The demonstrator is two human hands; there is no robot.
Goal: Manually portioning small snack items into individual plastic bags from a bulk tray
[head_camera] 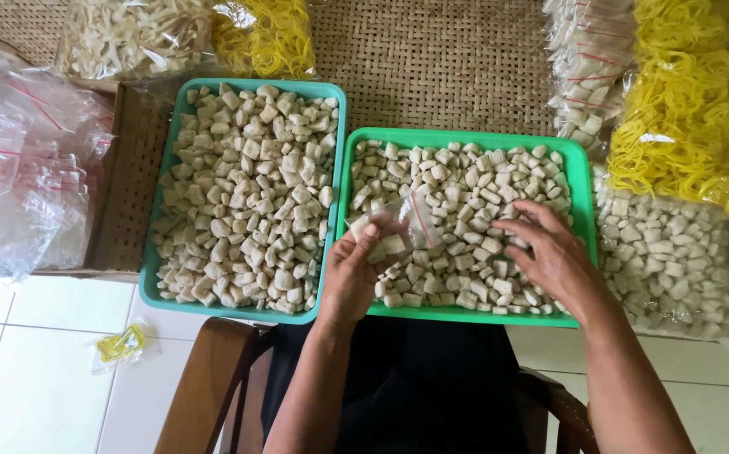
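At centre frame, the left hand [354, 277] held a small clear plastic bag [398, 227] with its mouth facing right, pinched between thumb and fingers over the left edge of the green tray [585, 219]. A few pale cracker pieces [465, 219] were already inside the bag. The right hand [549, 252] lay palm-down on the pieces in the green tray, right of centre, its fingers curled loosely over them; whether it had gathered any could not be told.

A second, teal tray [171, 151] stood just left of the green one, the two rims touching or nearly so, also heaped with pieces. Empty clear bags [19, 168] lay piled at the left edge of the frame. Filled bags [667, 261] and bundles of yellow rubber bands [692, 118] occupied the right side, and another bundle of yellow bands [263, 38] the upper left. A woven mat [440, 67] lay under both trays.

Probable faults:
- The bag was thin and limp. With only one hand holding it, the mouth could have collapsed, and pieces would then have missed the opening.
- The bag hung close to the seam between the trays, so spilled pieces could have dropped into the teal tray or onto the mat.
- The pieces looked dry and brittle; a tight grasp could have crumbled them.
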